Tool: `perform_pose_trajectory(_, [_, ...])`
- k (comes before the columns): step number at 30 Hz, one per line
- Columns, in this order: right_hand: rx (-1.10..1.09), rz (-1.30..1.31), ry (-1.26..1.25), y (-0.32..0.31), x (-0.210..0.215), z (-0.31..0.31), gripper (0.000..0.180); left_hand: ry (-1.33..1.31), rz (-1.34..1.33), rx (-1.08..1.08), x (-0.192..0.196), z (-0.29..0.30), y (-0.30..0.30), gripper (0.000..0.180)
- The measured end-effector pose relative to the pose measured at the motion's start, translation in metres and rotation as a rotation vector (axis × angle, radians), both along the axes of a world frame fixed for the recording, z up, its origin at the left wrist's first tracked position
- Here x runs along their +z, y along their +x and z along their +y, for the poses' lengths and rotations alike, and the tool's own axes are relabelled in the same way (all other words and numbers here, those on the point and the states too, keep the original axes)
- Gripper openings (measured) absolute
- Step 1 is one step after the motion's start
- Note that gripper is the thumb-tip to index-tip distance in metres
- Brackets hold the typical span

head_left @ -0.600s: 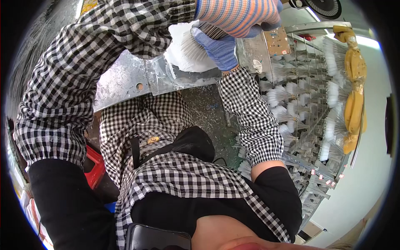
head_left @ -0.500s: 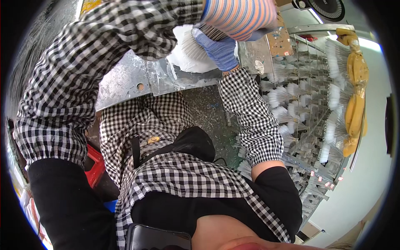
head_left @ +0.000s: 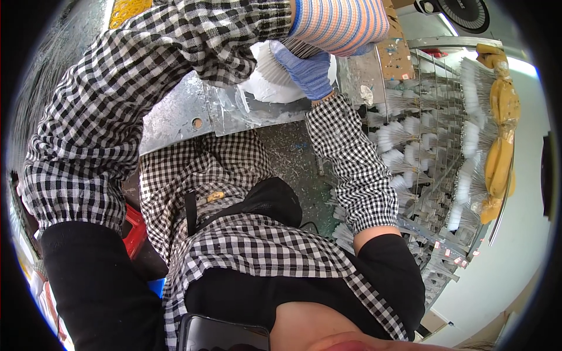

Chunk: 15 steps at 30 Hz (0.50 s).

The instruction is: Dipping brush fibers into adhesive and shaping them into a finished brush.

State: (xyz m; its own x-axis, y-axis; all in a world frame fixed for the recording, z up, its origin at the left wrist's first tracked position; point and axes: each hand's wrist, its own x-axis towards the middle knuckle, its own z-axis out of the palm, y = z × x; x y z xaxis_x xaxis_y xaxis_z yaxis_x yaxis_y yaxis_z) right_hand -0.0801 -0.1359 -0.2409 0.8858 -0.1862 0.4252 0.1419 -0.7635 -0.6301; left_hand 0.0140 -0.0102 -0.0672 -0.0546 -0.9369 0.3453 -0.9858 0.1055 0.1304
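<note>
The bundle of fine wires (head_left: pixel 270 67) lies fanned over a white mass (head_left: pixel 275 90) on the metal table (head_left: pixel 170 120), with the right hand (head_left: pixel 307 73), in a blue glove, apparently clasped round its upper part. The left hand (head_left: pixel 342 26), in a striped glove, sits just above and partly covers it; its fingertips are obscured, so whether they are closed on the wires cannot be determined. Handling of this bundle is judged unfinished, being in hand and not racked, whereas numerous white-tipped bundles (head_left: pixel 398 134) stand on the rack (head_left: pixel 453 42) at right.
</note>
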Motion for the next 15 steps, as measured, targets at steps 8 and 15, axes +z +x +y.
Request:
perform_pose_trajectory(8, [0.019,-0.015,0.073,0.003,0.004,0.002,0.072,-0.023,0.016,0.008,-0.004,0.002,0.005,0.051])
perform_pose_trajectory(15, [0.005,-0.052,0.031,0.005,-0.007,-0.001,0.071,-0.031,0.025,0.004,-0.004,0.001,0.005,0.04])
